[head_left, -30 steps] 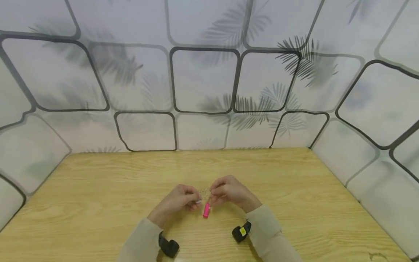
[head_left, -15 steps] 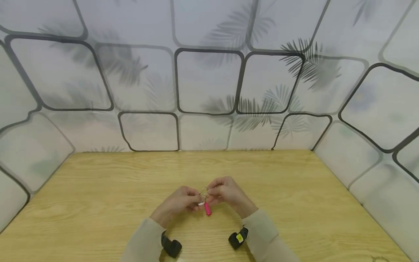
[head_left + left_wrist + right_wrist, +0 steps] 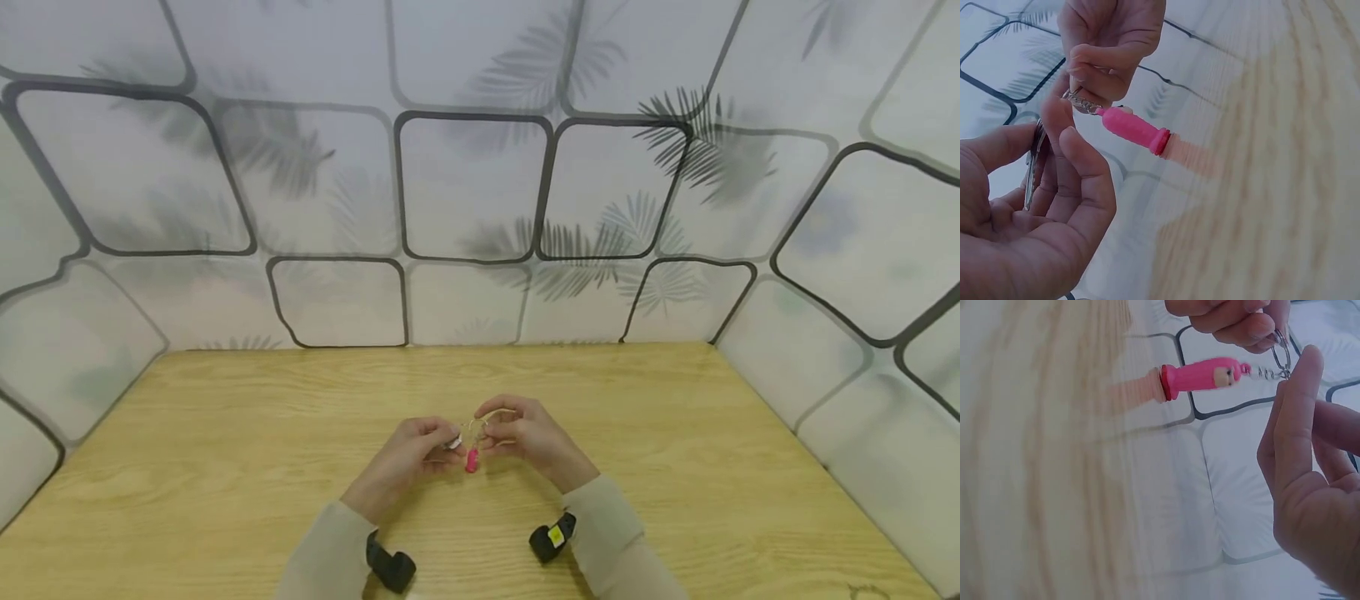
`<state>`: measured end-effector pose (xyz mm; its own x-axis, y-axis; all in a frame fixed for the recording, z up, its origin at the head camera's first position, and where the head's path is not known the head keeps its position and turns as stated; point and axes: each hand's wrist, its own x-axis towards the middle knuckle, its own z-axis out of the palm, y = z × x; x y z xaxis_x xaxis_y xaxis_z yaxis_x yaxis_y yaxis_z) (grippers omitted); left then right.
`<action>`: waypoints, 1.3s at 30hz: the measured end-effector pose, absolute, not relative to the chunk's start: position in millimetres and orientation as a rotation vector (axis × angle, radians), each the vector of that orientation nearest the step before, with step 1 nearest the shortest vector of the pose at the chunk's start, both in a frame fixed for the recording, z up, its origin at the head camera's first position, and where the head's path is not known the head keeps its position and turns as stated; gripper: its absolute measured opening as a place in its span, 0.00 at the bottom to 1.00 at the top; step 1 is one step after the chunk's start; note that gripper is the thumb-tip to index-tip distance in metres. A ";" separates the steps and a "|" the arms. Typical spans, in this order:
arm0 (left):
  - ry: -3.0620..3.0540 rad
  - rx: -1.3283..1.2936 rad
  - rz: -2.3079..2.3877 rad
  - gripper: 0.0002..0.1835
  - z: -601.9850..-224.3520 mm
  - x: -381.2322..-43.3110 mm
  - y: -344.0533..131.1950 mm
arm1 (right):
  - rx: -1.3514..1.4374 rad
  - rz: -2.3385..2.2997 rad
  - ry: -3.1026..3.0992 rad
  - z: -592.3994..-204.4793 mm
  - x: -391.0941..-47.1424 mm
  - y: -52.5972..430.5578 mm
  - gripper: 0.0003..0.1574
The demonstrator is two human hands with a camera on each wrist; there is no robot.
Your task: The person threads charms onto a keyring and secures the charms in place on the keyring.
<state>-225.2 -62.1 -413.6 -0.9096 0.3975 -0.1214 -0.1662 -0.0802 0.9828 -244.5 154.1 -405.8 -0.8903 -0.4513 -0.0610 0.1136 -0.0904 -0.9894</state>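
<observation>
My left hand [image 3: 416, 454] pinches a silver key [image 3: 1034, 165] between thumb and fingers. Opposite it, my right hand [image 3: 531, 437] has its fingertips at a metal split ring [image 3: 1282, 350], which spans the small gap between the two hands. From the ring, on a short silver chain [image 3: 1264, 372], hangs a pink figurine charm [image 3: 472, 461] with a darker red base and a pale face patch. The charm hangs over the table between the hands. Part of the key and of the ring is hidden behind fingers.
A wood-grain table [image 3: 300, 400] lies beneath the hands. Behind it and at both sides rise white panels [image 3: 472, 183] patterned with dark outlines and grey leaves. Each wrist wears a black camera mount [image 3: 392, 568] on a strap.
The hands drew closer together, then parted slightly. Charm and keys have been raised a little, and the right index finger has lifted into an arch.
</observation>
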 end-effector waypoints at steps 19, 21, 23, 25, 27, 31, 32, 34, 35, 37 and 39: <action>1.870 0.265 1.976 0.12 -413.3 -226.9 -61.9 | -0.329 -1.848 1.980 -401.2 -243.8 155.3 0.13; 1.886 0.271 1.959 0.10 -413.4 -227.0 -62.1 | -0.323 -1.813 2.015 -400.4 -243.5 155.5 0.11; 1.902 0.285 1.944 0.10 -413.7 -227.1 -62.4 | -0.310 -1.798 2.034 -399.9 -243.2 155.5 0.10; 1.910 0.295 1.935 0.10 -413.5 -226.9 -62.9 | -0.294 -1.796 2.047 -399.4 -242.8 154.9 0.09; 1.905 0.306 1.931 0.10 -413.4 -226.7 -63.5 | -0.278 -1.799 2.057 -399.1 -242.4 153.8 0.09; 1.882 0.311 1.903 0.10 -413.1 -226.7 -64.0 | -0.252 -1.827 2.074 -397.8 -242.2 150.1 0.09; 1.869 0.308 1.897 0.10 -413.0 -226.7 -64.0 | -0.247 -1.836 2.081 -397.2 -242.0 148.9 0.09; 1.851 0.296 1.890 0.11 -413.0 -226.7 -63.9 | -0.229 -1.851 2.097 -396.5 -241.9 146.9 0.08; 1.841 0.290 1.891 0.11 -412.8 -226.6 -63.8 | -0.218 -1.855 2.109 -396.0 -241.5 146.1 0.08; 1.828 0.283 1.888 0.11 -413.1 -226.6 -63.7 | -0.199 -1.874 2.124 -395.4 -240.8 144.6 0.08; 1.826 0.274 1.878 0.11 -413.4 -226.4 -63.3 | -0.182 -1.896 2.131 -395.2 -240.0 143.5 0.08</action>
<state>-226.4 -63.3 -413.4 -0.8533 0.4821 -0.1987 -0.2121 0.0271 0.9769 -240.0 143.5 -395.2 -0.9520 -0.2791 -0.1259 0.0926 0.1296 -0.9872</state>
